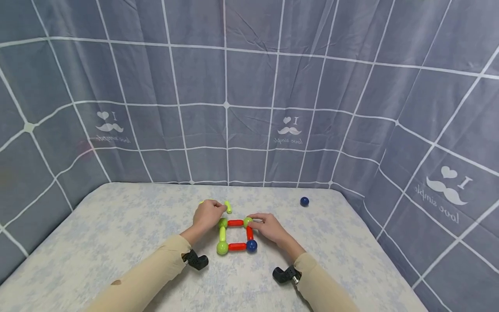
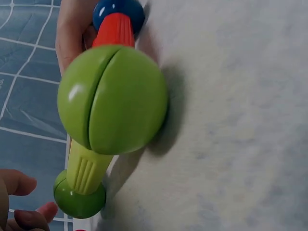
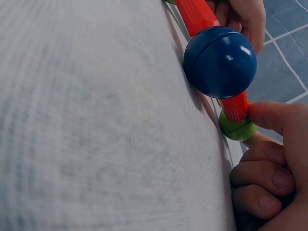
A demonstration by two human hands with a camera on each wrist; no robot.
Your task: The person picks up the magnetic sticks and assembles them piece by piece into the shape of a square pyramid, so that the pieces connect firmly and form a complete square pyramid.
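Observation:
On the table lies a square frame of thick plastic rods and balls. Its sides are red rods point(image 1: 237, 246) and one yellow-green rod point(image 1: 222, 234). Green balls point(image 2: 113, 99) sit at three corners, a dark blue ball point(image 3: 220, 61) at the near right one. My right hand point(image 1: 270, 228) pinches the far right green ball point(image 1: 247, 222) between thumb and fingers. Beyond the far left green ball point(image 1: 223, 222), my left hand point(image 1: 208, 214) has its fingertips close beside a loose yellow-green rod point(image 1: 228, 207); contact is unclear. In the left wrist view its thumb and fingers are apart.
A loose dark blue ball point(image 1: 304, 201) lies at the back right of the pale patterned table point(image 1: 136, 216). Behind the left hand a bit of yellow-green point(image 1: 201, 202) peeks out. A grey checked curtain point(image 1: 249, 82) hangs around the table.

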